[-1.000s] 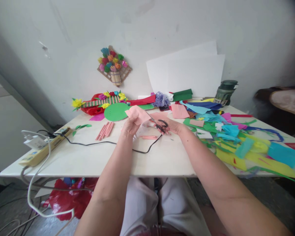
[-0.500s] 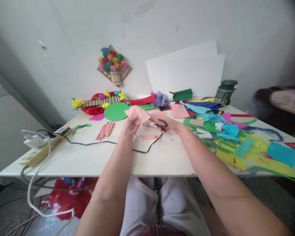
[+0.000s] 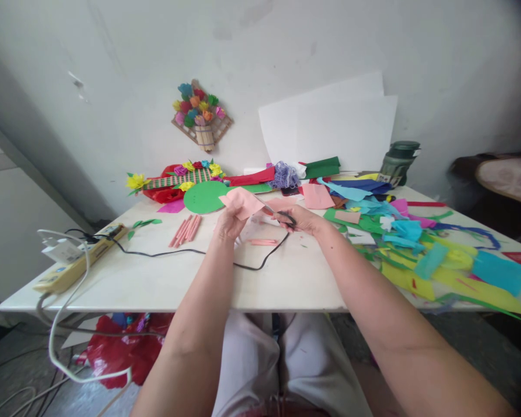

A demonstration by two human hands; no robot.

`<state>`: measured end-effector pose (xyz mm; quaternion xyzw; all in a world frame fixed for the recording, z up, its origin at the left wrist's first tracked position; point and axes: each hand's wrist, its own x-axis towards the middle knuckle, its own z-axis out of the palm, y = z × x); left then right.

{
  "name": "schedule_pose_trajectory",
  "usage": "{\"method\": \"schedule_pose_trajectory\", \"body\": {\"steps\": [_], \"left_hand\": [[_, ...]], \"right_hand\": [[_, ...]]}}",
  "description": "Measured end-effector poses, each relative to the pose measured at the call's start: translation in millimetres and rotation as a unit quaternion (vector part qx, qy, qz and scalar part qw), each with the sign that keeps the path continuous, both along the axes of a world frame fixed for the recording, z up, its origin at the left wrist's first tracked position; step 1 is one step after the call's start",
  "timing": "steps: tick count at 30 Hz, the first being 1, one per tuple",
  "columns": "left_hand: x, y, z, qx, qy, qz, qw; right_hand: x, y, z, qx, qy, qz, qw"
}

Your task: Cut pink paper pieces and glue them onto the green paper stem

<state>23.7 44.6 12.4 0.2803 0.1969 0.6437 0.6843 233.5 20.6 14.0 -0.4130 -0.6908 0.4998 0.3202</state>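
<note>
My left hand [image 3: 231,223] pinches a piece of pink crepe paper [image 3: 248,202] and holds it up over the table. In my right hand [image 3: 301,219] are black-handled scissors [image 3: 290,220], their blades pointing left at the right edge of that paper. Whether the blades are parted is too small to tell. Below the hands lie a few pink rolled sticks [image 3: 261,242] and small pink scraps. Left of my left hand rests a bundle of several pink rolled paper sticks [image 3: 185,230]. Behind it sits a green round disc [image 3: 205,197].
Coloured paper scraps [image 3: 438,255] cover the table's right side. A dark bottle [image 3: 399,164] stands at the back right. A power strip [image 3: 82,260] lies at left, its black cord [image 3: 156,253] running beneath my hands. A flower-decorated craft [image 3: 178,178] rests at the back left.
The scissors have turned slightly in my right hand, and their handles look closer together. My left hand and the pink paper stay nearly in place.
</note>
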Motion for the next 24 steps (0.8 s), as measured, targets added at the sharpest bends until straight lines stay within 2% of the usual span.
{"method": "schedule_pose_trajectory", "body": {"steps": [6,14,24], "left_hand": [[-0.8,-5.8,2.9,-0.004,0.014,-0.005,1.0],[-1.1,-6.2,-1.2,0.019,0.03,-0.035,0.999],[-2.2,-8.7,-2.3,0.014,0.043,-0.052,0.998]], "right_hand": [[-0.7,-4.9,3.2,-0.008,0.017,-0.002,1.0],[3.3,-7.4,1.7,0.003,0.026,0.033,0.999],[4.7,-8.3,1.1,-0.01,0.058,0.05,0.997]]}}
